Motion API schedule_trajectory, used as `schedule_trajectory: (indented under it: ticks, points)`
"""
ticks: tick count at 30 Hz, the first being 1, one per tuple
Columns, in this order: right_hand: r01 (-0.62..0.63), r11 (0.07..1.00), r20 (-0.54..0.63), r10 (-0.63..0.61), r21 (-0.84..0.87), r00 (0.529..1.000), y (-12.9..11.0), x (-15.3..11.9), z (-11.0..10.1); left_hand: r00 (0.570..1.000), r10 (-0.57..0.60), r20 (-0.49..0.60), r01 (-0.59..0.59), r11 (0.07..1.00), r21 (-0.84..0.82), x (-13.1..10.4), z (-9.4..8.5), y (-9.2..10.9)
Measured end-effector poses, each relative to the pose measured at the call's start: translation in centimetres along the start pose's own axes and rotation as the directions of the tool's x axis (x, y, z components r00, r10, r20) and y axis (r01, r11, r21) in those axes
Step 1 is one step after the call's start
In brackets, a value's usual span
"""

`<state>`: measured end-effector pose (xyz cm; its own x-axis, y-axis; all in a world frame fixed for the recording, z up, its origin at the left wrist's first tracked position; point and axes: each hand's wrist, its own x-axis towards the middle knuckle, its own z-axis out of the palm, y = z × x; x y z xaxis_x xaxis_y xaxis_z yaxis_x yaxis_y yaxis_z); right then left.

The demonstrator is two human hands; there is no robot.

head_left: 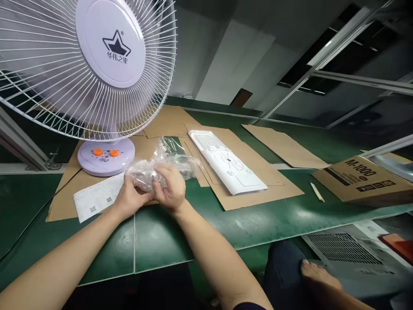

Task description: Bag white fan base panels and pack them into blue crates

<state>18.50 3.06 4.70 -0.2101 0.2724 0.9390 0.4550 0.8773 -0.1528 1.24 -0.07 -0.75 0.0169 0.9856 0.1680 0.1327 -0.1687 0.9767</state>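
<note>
Both my hands are closed on a crumpled clear plastic bag point(142, 172) just in front of the fan's base. My left hand point(130, 198) pinches its near left side, and my right hand point(171, 187) grips it from the right. What the bag contains, if anything, I cannot make out. Behind it stands a lilac desk fan point(106, 157) with a white wire guard and two orange knobs. A white printed sheet point(100, 196) with QR codes lies under my left hand's side. To the right, a long white moulded panel point(227, 163) rests on cardboard.
Flat cardboard sheets point(277, 148) lie on the green table point(254, 219). At the right are a brown box point(361, 178) marked M-1000 and a pale cutter-like tool point(317, 191). A black cord point(35, 217) runs at left. Another person's hand point(319, 273) shows at lower right.
</note>
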Motion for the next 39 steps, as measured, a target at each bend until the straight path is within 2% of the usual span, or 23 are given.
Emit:
schedule_trajectory:
  ticks: [4,7,9,11,13,15,16,18,19,21,24,25,27,30,32,34,36,37,39]
  points:
    - [-0.036,0.999,0.029,0.036,-0.024,0.999,-0.1,0.2,-0.2,0.986,0.083,-0.146,-0.091,0.994,-0.052,0.8,-0.6,0.3]
    - [-0.176,0.983,-0.018,0.177,0.05,0.984,-0.1,0.4,-0.5,0.958,0.069,-0.277,-0.06,0.997,0.039,1.7,-1.7,-0.1]
    - [-0.294,0.954,-0.096,0.298,0.05,0.95,0.2,0.5,-0.7,0.943,0.055,-0.327,-0.021,0.994,0.107,2.2,-2.5,-0.6]
    - [-0.36,0.932,-0.226,0.342,-0.044,0.912,1.2,0.6,-0.9,0.939,0.062,-0.339,-0.015,0.99,0.14,2.5,-3.2,-1.0]
    - [-0.38,0.9,-0.359,0.29,-0.213,0.887,2.7,0.6,-1.1,0.937,0.078,-0.34,-0.025,0.987,0.158,2.8,-3.5,-1.2]
    - [-0.43,0.823,-0.436,0.254,-0.371,0.863,4.6,0.4,-1.4,0.935,0.086,-0.344,-0.028,0.985,0.17,2.9,-3.7,-1.3]
    - [-0.477,0.77,-0.456,0.274,-0.424,0.847,5.5,0.3,-1.6,0.933,0.075,-0.353,-0.016,0.986,0.168,3.0,-3.8,-1.3]
    - [-0.596,0.652,-0.472,0.386,-0.468,0.793,7.2,0.0,-2.1,0.92,0.026,-0.391,0.026,0.992,0.127,3.4,-3.9,-1.1]
    - [-0.658,0.591,-0.466,0.468,-0.467,0.751,7.9,-0.1,-2.3,0.909,-0.007,-0.416,0.046,0.995,0.083,3.6,-3.9,-1.0]
    - [-0.764,0.485,-0.411,0.648,-0.426,0.641,9.1,-0.4,-2.5,0.879,-0.092,-0.469,0.074,0.996,-0.057,4.0,-4.0,-0.5]
    - [-0.87,0.386,-0.24,0.853,-0.306,0.463,10.1,-0.7,-2.6,0.824,-0.3,-0.481,0.146,0.932,-0.331,4.5,-4.1,0.8]
    - [-0.889,0.37,-0.2,0.882,-0.268,0.427,10.2,-0.8,-2.6,0.807,-0.365,-0.465,0.164,0.894,-0.418,4.5,-4.1,1.3]
    - [-0.908,0.358,-0.18,0.9,-0.218,0.398,10.4,-0.8,-2.6,0.79,-0.457,-0.409,0.173,0.806,-0.566,4.5,-4.0,2.4]
    - [-0.918,0.354,-0.236,0.891,-0.178,0.389,10.4,-0.6,-3.0,0.811,-0.498,-0.308,0.124,0.66,-0.741,4.3,-4.0,3.8]
    - [-0.91,0.384,-0.316,0.854,-0.157,0.414,10.4,-0.4,-3.3,0.852,-0.459,-0.253,0.056,0.559,-0.827,4.0,-4.2,4.5]
    - [-0.857,0.495,-0.437,0.744,-0.145,0.504,10.2,-0.1,-3.6,0.898,-0.388,-0.209,-0.001,0.473,-0.881,3.7,-4.5,4.9]
    - [-0.746,0.645,-0.561,0.561,-0.165,0.609,9.8,0.2,-3.6,0.929,-0.332,-0.166,-0.005,0.434,-0.901,3.5,-4.6,5.0]
    - [-0.679,0.708,-0.602,0.461,-0.193,0.652,9.4,0.3,-3.6,0.938,-0.315,-0.144,0.012,0.446,-0.895,3.5,-4.6,4.9]
    - [-0.551,0.79,-0.621,0.295,-0.268,0.726,8.5,0.6,-3.4,0.943,-0.299,-0.144,0.042,0.537,-0.842,3.4,-4.2,4.5]
